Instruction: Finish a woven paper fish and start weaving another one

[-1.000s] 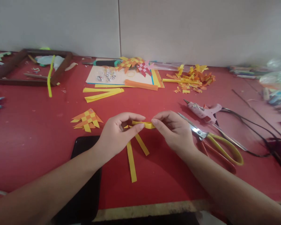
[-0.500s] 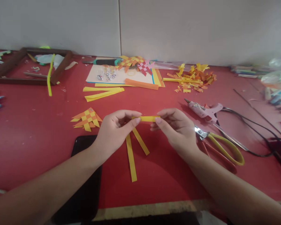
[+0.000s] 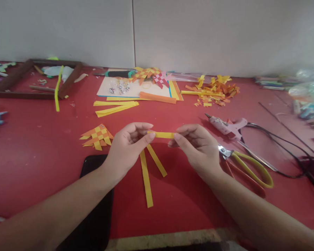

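A short yellow paper strip [image 3: 164, 135] is stretched level between my two hands above the red table. My left hand [image 3: 132, 143] pinches its left end between thumb and fingers. At the other end, the thumb and fingers of my right hand [image 3: 195, 144] grip the strip. Two more yellow paper strips [image 3: 146, 181] lie below, fanned apart, their upper ends partly hidden by my left hand. Left of that hand sits a woven orange and yellow paper fish [image 3: 98, 136]. A black phone [image 3: 94, 202] lies partly under my left forearm.
Scissors-like cutters [image 3: 247, 167] and a pink glue gun [image 3: 227, 127] with its cord lie at the right. Farther back are folded yellow strips [image 3: 115, 107], paper sheets [image 3: 107, 91] with woven fish, and a scrap pile [image 3: 217, 90]. A brown frame [image 3: 21, 94] stands back left.
Both hands keep hold of the yellow strip, with their fingers shifted slightly. The whole view has tilted a little, so the table's things appear slightly lower.
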Demonstrator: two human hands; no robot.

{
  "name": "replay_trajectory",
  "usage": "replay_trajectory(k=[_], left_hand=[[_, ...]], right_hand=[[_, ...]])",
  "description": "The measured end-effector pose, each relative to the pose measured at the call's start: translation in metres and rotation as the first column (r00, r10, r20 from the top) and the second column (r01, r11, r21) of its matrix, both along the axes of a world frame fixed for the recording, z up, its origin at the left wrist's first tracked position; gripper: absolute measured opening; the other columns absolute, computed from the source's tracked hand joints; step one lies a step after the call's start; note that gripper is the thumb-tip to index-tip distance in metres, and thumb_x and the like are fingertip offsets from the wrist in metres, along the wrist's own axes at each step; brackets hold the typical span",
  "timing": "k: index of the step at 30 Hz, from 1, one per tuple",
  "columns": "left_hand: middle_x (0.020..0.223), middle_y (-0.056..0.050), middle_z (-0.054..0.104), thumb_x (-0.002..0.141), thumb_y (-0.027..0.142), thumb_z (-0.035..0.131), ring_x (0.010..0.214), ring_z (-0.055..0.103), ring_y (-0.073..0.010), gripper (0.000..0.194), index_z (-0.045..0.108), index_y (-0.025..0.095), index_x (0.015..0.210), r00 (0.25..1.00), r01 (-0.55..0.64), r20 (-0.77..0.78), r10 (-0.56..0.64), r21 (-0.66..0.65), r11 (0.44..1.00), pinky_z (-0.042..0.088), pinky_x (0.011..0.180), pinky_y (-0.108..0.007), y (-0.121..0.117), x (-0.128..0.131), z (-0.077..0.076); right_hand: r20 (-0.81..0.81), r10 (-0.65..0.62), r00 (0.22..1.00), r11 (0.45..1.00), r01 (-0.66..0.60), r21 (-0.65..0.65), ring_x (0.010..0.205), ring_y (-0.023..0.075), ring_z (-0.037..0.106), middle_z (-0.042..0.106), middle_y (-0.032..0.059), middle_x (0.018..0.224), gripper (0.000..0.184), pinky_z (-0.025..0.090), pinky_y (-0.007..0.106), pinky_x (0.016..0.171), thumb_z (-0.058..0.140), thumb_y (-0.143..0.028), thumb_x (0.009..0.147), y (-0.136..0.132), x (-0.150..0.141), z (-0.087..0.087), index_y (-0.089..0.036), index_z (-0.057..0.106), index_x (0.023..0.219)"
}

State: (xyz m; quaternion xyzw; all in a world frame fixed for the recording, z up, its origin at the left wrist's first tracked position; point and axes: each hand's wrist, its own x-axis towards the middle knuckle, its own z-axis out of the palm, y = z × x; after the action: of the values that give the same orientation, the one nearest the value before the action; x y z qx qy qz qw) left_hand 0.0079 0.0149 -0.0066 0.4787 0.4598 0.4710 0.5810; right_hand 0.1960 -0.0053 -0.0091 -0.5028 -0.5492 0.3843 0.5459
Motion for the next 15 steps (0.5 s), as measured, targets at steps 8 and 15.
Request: replay_trajectory(k=[8,15], left_hand=[[0.082,0.002,0.065,0.079,0.032,0.078,0.078,0.065,-0.0101,0.023,0.068,0.02,0.095,0.999,-0.003,0.034,0.005,-0.057,0.998,0.055,0.079,-0.024,0.0002,0.0021,0.0036],[0.093,0.0,0.065,0.084,0.024,0.066,0.086,0.064,-0.0134,0.023,0.066,0.022,0.107,0.976,0.146,-0.155,-0.15,-0.038,0.989,0.052,0.078,-0.027,-0.0019,0.0021,0.0046]], right_hand=[[-0.013,0.015,1.0,0.998,-0.014,0.056,0.067,0.0106,0.072,0.068,-0.0025,0.075,0.005,0.062,0.021,0.065,0.067,-0.02,0.088,0.0,0.0001,-0.002,-0.021,0.062,0.089],[0.04,0.099,0.994,0.99,-0.102,0.098,0.067,0.0097,0.07,0.066,-0.0032,0.076,0.008,0.058,0.02,0.063,0.063,-0.014,0.089,-0.0002,0.0039,-0.0041,-0.023,0.062,0.089]])
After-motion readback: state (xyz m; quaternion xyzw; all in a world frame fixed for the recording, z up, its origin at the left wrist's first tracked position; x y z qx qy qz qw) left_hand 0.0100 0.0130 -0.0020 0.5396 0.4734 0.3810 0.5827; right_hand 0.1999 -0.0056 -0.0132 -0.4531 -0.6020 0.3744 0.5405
